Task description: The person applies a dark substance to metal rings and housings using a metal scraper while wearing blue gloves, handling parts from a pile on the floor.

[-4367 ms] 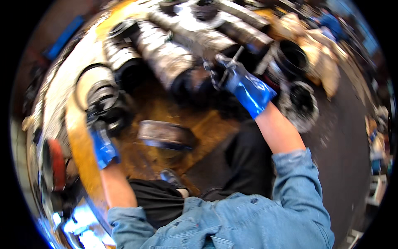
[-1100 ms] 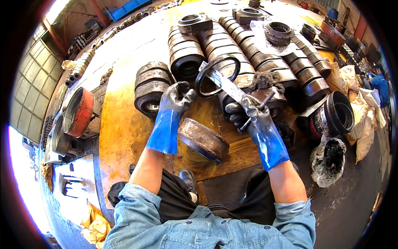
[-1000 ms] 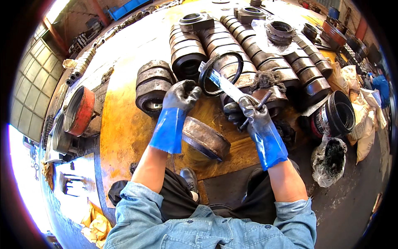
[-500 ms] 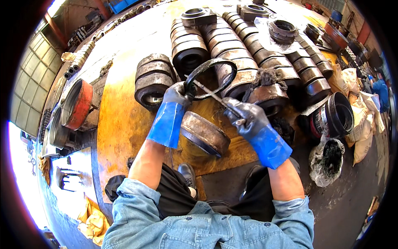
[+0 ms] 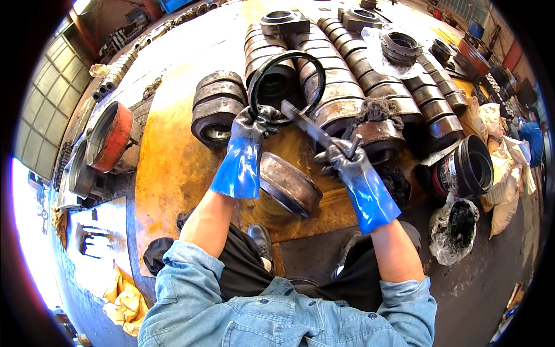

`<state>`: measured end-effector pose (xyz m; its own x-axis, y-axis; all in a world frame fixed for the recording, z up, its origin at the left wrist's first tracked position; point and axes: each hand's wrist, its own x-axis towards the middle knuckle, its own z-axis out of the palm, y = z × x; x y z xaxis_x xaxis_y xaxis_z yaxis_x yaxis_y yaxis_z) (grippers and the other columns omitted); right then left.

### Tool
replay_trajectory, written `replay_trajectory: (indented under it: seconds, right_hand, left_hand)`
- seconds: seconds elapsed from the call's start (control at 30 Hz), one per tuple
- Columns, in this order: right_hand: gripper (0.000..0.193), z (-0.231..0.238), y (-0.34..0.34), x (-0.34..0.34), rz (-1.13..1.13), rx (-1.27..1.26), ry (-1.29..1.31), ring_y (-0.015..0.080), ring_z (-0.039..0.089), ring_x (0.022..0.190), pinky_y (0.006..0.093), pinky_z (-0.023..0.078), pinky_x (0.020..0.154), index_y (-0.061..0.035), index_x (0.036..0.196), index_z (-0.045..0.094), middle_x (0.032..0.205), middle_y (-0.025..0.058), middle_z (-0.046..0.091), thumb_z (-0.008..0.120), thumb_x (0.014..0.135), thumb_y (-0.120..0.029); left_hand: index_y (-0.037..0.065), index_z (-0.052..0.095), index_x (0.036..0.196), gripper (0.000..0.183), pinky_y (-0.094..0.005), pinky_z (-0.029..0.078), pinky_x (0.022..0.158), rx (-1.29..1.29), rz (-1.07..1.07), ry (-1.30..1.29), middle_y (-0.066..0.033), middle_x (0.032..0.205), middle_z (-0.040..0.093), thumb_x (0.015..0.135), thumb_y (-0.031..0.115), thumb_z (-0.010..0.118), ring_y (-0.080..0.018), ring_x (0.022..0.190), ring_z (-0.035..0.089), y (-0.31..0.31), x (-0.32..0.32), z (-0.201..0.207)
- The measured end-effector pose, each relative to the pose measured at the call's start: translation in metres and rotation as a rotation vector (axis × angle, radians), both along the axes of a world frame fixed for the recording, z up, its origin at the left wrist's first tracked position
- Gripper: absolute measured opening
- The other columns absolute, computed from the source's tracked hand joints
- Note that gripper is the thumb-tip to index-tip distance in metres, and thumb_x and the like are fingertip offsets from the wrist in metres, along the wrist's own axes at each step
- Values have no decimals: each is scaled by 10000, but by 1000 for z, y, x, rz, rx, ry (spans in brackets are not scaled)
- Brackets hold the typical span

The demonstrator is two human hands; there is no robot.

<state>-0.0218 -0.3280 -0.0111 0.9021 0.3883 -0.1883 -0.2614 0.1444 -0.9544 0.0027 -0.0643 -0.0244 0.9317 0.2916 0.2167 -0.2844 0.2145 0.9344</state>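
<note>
Both my hands wear blue gloves with black, grimy palms and fingers. My left hand (image 5: 253, 126) is closed round the lower left of a thin black ring (image 5: 318, 68), which it holds raised and facing me. In my right hand (image 5: 345, 162) is a long, flat metal scraper-like bar (image 5: 309, 126), pointing up and left. Its tip overlaps the lower part of the ring's opening; whether it touches the ring I cannot tell. A short dark stub of it sticks up beside my right fingers. Below the ring, a heavy rusty metal ring (image 5: 289, 185) lies on the stained yellow board (image 5: 167, 191).
Long rows of stacked metal rings (image 5: 329, 87) lie ahead. A shorter stack (image 5: 217, 104) is left of them, with a dark fibrous rag (image 5: 378, 114) on a ring to the right. A red ring (image 5: 110, 136) stands far left; a black bucket (image 5: 471, 165) and sacks (image 5: 509, 173) sit right.
The black ring has turned to face me more squarely and shifted slightly left. My right hand has turned the bar so its flat side shows, and has moved slightly down.
</note>
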Motion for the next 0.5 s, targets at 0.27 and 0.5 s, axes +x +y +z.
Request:
replay_trajectory:
  seconds: [0.27, 0.5]
  right_hand:
    - [419, 19, -33, 0, -182, -568, -1052, 242, 714, 796, 324, 561, 731, -51, 1245, 659, 905, 132, 722, 658, 831, 17]
    - [332, 24, -46, 7, -271, -767, -1288, 341, 709, 934, 384, 562, 812, -27, 1175, 697, 1022, 187, 720, 602, 857, -24]
  left_hand:
    - [41, 715, 978, 158, -262, 498, 580, 437, 164, 36, -36, 810, 711, 950, 193, 684, -103, 665, 624, 46, -7, 3]
    - [43, 725, 973, 166, -282, 490, 573, 708, 214, 206, -15, 758, 691, 932, 201, 699, -90, 645, 602, 53, -3, 2]
